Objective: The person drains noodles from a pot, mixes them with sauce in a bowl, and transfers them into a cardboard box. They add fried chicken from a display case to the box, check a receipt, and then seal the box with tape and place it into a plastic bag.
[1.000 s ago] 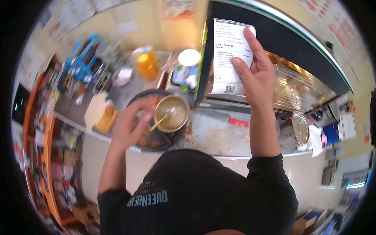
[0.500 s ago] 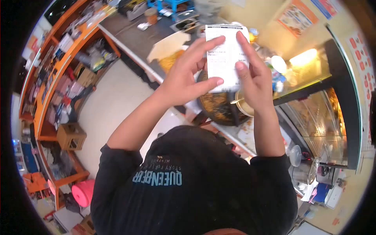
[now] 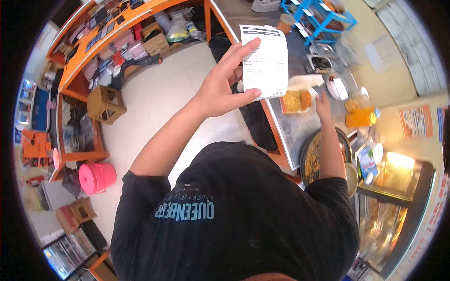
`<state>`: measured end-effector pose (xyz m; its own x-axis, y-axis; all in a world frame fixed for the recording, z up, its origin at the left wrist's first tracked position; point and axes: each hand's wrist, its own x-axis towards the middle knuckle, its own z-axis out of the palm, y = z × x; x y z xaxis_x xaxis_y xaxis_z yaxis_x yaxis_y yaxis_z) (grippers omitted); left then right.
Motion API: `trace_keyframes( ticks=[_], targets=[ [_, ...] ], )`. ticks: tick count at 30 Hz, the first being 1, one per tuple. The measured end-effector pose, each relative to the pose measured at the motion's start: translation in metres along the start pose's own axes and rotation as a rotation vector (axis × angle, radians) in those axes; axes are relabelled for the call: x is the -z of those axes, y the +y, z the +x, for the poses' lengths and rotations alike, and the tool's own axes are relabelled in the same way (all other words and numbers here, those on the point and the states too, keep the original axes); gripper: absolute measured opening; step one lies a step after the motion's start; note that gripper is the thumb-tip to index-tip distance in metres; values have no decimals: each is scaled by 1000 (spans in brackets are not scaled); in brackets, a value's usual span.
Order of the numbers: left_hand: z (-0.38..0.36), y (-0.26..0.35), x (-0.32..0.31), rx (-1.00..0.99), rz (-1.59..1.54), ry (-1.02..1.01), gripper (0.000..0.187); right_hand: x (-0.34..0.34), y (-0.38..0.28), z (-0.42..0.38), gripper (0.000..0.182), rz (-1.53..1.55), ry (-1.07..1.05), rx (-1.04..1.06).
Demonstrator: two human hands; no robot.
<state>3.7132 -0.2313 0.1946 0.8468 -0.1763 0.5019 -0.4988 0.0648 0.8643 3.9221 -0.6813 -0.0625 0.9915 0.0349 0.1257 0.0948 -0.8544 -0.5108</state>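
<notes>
Pinched between the fingers and thumb of my left hand (image 3: 225,82) is a white printed receipt (image 3: 265,70), curled at its right side and held up in front of me. Its header reads "Delivery", and a line lower down names ramen. My right hand (image 3: 323,107) is off the paper, over the counter, fingers stretched out and apparently holding nothing. Beside that hand lies an open paper food box (image 3: 294,102) with yellow noodles and a browned piece of food inside. A round dark pan (image 3: 311,157) of noodle-like food sits partly under my right forearm.
Along the counter (image 3: 288,126) stand an orange-filled bottle (image 3: 361,118), a plastic tub (image 3: 336,86) and a blue rack (image 3: 323,18). A lit glass display case (image 3: 393,187) is at the right. Orange shelving (image 3: 77,82), a cardboard box (image 3: 107,104) and a pink bucket (image 3: 97,178) stand at the left.
My right hand has let go of the receipt and moved right and down toward the food box. My left hand keeps the receipt. The view has turned, showing more of the counter.
</notes>
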Motion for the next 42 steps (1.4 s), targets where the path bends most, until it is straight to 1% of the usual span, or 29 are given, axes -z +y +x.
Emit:
trace_keyframes(
  ticks=[2,4,6,8,10,12,14,17,19,23,26,27,29,30,32,35,38,41,42],
  targets=[
    [12,-10,19,22,-11,18,90,-15,18,14,63,-82,-44,-161],
    [31,-26,38,26,20,40,90,-36,52,34,58,-24,-71,-171],
    [53,-46,52,40,59,50,90,-35,46,34,53,-19,-76,-109],
    [79,-65,71,56,99,53,91,-27,33,35,47,-120,-85,-175],
    [105,-84,89,72,134,65,91,-32,38,30,43,-182,-35,-129],
    [135,-104,104,74,139,75,91,-56,81,22,41,-204,-18,-63],
    [155,-122,110,94,100,80,90,-39,46,15,41,-170,-89,-189],
    [189,-150,121,148,32,62,90,-50,40,10,40,-177,-4,-241],
    [212,-175,129,146,-18,37,90,-55,25,12,39,-168,71,-271],
    [259,-227,153,188,-127,-87,89,-91,-30,23,37,-205,227,-447],
    [298,-266,179,204,-166,-188,89,-123,-91,47,34,-57,304,-618],
    [308,-276,184,209,-213,-214,88,-130,-104,53,33,-61,306,-667],
    [333,-302,207,184,-197,-294,89,-146,-131,78,32,-72,304,-759],
    [346,-314,219,168,-188,-327,89,-157,-135,86,34,103,349,-789],
    [369,-333,246,210,-271,-388,88,-176,-137,104,38,449,434,-810],
    [399,-353,273,226,-288,-460,87,-174,-159,142,47,965,501,-1037],
    [420,-368,292,224,-304,-515,87,-162,-180,178,50,820,292,-1092],
    [432,-379,306,229,-313,-549,87,-152,-201,201,37,776,148,-1068],
    [433,-381,309,221,-305,-553,87,-152,-197,203,37,780,115,-1065]
  ],
)
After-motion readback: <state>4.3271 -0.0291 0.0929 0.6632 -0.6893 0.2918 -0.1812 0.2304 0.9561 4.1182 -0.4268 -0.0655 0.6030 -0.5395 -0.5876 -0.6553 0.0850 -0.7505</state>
